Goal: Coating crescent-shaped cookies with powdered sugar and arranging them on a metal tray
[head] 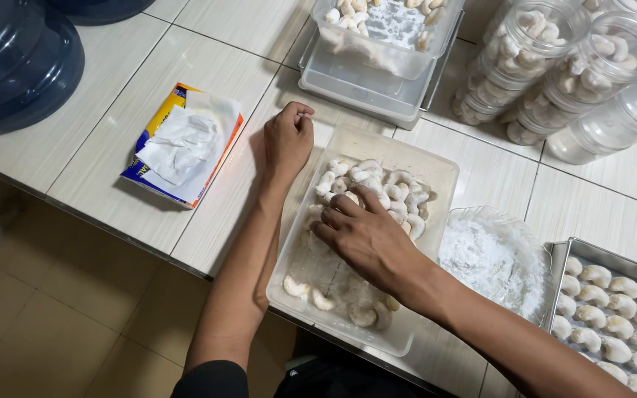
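A clear plastic tray [436, 168] in front of me holds several crescent-shaped cookies [399, 193] dusted with white sugar. My right hand [366, 239] reaches into the tray, palm down, fingers spread over the cookies near the pile; whether it grips one is hidden. My left hand [287, 140] rests on the tiled counter against the tray's far left corner, fingers curled, holding nothing I can see. A few loose cookies [296, 287] lie at the tray's near end.
A glass bowl of white powder [492, 262] sits right of the tray, then a metal baking pan of cookies [617, 313]. Clear jars of cookies [554, 51] stand at the back right, stacked plastic boxes [377, 70] behind, a tissue pack [186, 144] left, blue water jugs [16, 59] far left.
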